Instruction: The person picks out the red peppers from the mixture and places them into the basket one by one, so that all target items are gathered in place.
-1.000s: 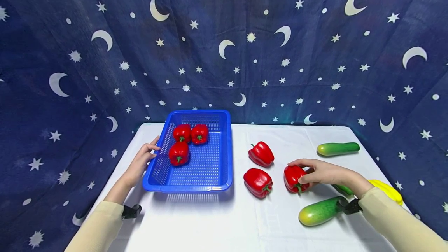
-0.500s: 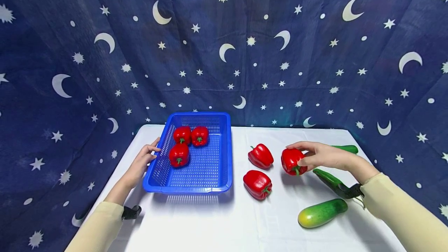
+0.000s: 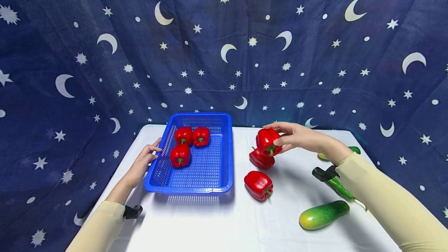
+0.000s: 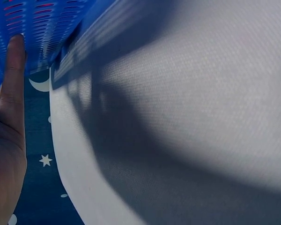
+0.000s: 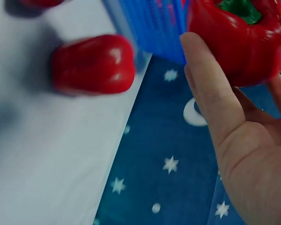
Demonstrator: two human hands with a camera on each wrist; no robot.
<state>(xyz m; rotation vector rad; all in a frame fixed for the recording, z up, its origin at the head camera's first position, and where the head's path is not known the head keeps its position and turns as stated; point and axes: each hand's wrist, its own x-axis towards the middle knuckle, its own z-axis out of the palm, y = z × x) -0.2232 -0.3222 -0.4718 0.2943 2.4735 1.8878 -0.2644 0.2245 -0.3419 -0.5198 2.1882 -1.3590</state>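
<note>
My right hand [image 3: 297, 137] grips a red bell pepper [image 3: 266, 140] between thumb and fingers, above the table. In the head view that pepper overlaps another red bell pepper [image 3: 260, 160] lying behind it; the right wrist view shows its green stem [image 5: 241, 8]. A third loose bell pepper [image 3: 259, 185] lies nearer the front. With fingers fairly straight, my left hand [image 3: 140, 164] touches the left wall of a blue plastic basket [image 3: 226, 154]; one finger [image 4: 15, 61] lies against the slotted side. Three red bell peppers [image 3: 180, 154] sit in the basket's left and back part.
On the right of the white table [image 3: 210, 224] lie a green-yellow cucumber-like vegetable [image 3: 323, 215] and a green chili pepper [image 3: 339, 188]. Another green-yellow vegetable [image 3: 355, 150] is partly hidden by the right forearm. A dark blue star-patterned curtain [image 3: 224, 69] hangs behind the table.
My right hand has lifted the red bell pepper off the table and carried it left and up in the head view. The left hand stays at the basket.
</note>
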